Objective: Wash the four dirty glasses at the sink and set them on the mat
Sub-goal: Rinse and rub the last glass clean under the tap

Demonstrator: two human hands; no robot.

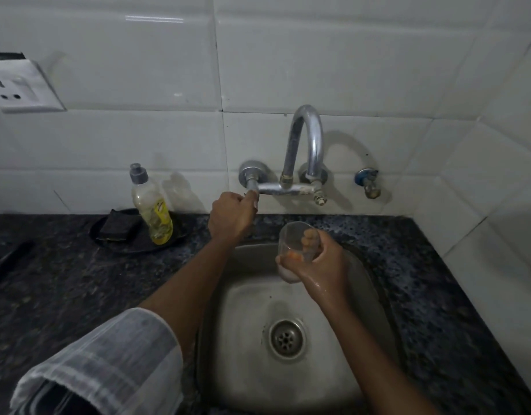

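My right hand (321, 262) has its fingers (309, 236) curled round a clear glass (292, 250), some of them showing through the wall, and it holds the glass tilted over the back of the sink (237, 295), just under the spout (310, 136). The skin of that hand and wrist looks wet, so I judge the grip to be slippery; a slip would drop the glass into the steel basin, where it could chip or crack. My left hand (231, 215) is closed on the left tap handle (252, 190), fingers wrapped tight. I see no water running. If I turn the handle too far, I expect a hard jet to hit the tilted rim, splash onto the dark surface (64, 283) and jolt the glass in my wet hold. The rim also sits close to the tap body, so lifting carelessly could knock it. The soap bottle (152, 208) and scrub pad (116, 226) stand well left. I cannot see the mat or the other glasses.
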